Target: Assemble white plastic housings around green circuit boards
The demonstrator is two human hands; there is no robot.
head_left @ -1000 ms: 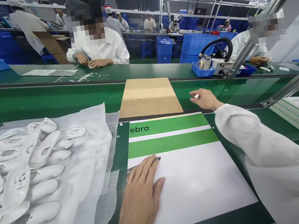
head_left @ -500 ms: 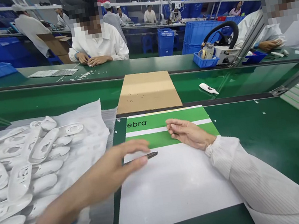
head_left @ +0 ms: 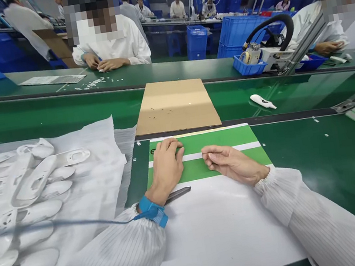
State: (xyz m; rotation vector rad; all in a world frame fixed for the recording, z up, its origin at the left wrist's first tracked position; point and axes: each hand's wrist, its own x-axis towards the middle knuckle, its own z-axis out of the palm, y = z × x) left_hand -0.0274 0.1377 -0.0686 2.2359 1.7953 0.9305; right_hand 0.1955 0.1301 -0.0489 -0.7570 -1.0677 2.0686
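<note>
My left hand point(head_left: 168, 163), with a blue wrist strap point(head_left: 154, 212), is over the green band of a white sheet point(head_left: 225, 228). Its fingers lie forward and close together, the thumb a little apart; nothing shows in them. To the right, over the same band, my right hand point(head_left: 232, 162) has its fingertips curled against the thumb. Whatever they pinch, if anything, is too small to make out. A slim dark tool with a slanted tip point(head_left: 180, 192) lies on the sheet, its near end hidden by my left wrist.
White plastic shells point(head_left: 38, 185) spread over foam wrap point(head_left: 102, 162) at left. Beyond the sheet lies a cardboard piece point(head_left: 174, 102). A white device point(head_left: 262, 101) is on the green belt point(head_left: 232, 98). Across it a co-worker point(head_left: 111, 49) sits near small white parts point(head_left: 99, 82).
My left hand has swung from over the dark tool forward onto the green band, and its sleeve has come into view. My right hand stays nearly still, fingers curled. The view has shifted slightly.
</note>
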